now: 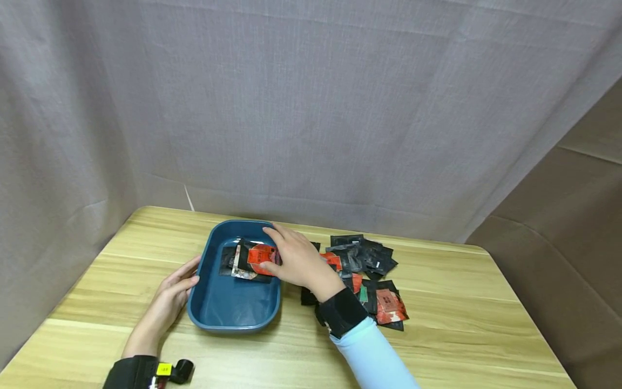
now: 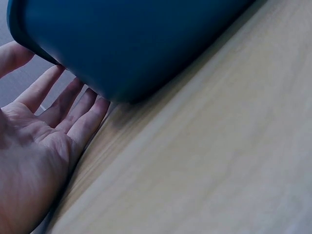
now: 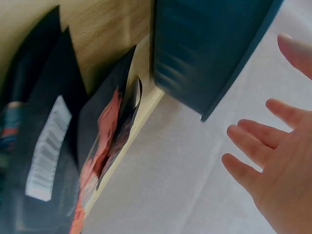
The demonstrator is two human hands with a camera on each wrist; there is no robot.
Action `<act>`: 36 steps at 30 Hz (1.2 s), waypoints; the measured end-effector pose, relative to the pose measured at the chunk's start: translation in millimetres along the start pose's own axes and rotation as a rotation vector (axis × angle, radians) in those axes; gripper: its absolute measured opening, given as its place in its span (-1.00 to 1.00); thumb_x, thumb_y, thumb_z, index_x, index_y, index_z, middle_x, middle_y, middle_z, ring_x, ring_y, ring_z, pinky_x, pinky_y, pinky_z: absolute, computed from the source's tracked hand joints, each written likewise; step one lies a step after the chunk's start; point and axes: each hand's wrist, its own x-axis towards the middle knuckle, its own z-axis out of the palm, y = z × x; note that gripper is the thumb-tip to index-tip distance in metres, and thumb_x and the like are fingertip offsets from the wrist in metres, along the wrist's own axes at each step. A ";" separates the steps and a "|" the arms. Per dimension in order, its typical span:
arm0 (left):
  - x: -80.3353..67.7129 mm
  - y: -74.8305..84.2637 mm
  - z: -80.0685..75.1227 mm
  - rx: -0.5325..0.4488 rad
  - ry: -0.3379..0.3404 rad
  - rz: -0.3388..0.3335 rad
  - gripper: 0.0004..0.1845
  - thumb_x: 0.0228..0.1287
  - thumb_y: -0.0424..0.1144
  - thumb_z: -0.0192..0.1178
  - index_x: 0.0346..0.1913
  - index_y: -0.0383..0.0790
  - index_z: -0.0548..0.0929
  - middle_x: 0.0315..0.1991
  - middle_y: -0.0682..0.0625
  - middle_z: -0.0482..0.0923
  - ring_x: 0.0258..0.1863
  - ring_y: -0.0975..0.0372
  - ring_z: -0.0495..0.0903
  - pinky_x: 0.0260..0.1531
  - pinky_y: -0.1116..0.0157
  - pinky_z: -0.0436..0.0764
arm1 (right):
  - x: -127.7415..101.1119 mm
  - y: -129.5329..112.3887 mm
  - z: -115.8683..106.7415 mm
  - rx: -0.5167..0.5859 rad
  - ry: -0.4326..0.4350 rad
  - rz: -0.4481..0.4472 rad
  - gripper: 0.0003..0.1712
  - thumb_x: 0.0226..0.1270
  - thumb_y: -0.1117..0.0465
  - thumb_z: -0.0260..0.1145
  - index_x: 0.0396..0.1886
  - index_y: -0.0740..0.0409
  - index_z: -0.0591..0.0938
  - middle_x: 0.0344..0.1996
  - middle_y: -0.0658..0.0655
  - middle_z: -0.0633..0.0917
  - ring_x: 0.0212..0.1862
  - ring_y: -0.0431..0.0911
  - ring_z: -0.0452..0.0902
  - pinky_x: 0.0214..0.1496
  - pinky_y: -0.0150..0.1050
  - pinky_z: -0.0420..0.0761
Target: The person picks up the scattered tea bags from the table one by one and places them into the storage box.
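Note:
A blue plastic tray (image 1: 233, 310) stands on the table, with several black and red sachets (image 1: 255, 259) lying inside toward its far half. My left hand (image 1: 170, 294) is at the tray's left side, fingertips against the outer wall and thumb at the rim. The left wrist view shows those fingers (image 2: 36, 92) extended, not curled round the tray. Over the tray's right rim reaches my right hand (image 1: 298, 259), overlapping the red sachet's edge in the head view. In the right wrist view its fingers (image 3: 251, 144) are spread above the rim with nothing between them.
Right of the tray lies a loose pile of black sachets (image 1: 381, 259), some with red or green labels, partly behind my right forearm. A red-labelled sachet (image 1: 391, 308) lies at the pile's near right. A grey curtain (image 1: 311, 108) hangs behind the wooden table (image 1: 461, 324).

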 end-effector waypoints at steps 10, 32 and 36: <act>0.2 -1.4 4.0 0.013 0.008 -0.018 -0.44 0.48 -0.42 -0.03 0.49 -0.40 0.21 0.19 0.19 0.47 0.15 0.39 0.49 0.05 0.43 0.53 | -45.6 22.3 -8.8 0.082 0.003 0.119 -0.18 0.41 -0.15 0.25 0.54 0.03 0.23 0.45 0.21 0.31 0.46 0.12 0.17 0.46 0.07 0.17; 1.1 -0.5 2.7 0.027 0.003 -0.024 -0.42 0.49 -0.41 -0.03 0.49 -0.46 0.14 0.20 0.17 0.44 0.13 0.37 0.52 0.03 0.41 0.56 | -35.2 57.8 -7.5 0.088 -0.172 0.219 -0.13 0.28 -0.09 0.42 0.47 0.16 0.33 0.38 0.26 0.39 0.39 0.20 0.27 0.40 0.13 0.27; 2.0 -0.6 3.6 0.032 0.008 -0.028 -0.41 0.49 -0.41 -0.02 0.49 -0.48 0.13 0.19 0.19 0.44 0.14 0.39 0.50 0.05 0.43 0.53 | -13.4 66.2 -11.5 0.167 -0.265 0.242 -0.09 0.25 -0.07 0.44 0.49 0.15 0.31 0.38 0.22 0.40 0.38 0.13 0.31 0.36 0.06 0.35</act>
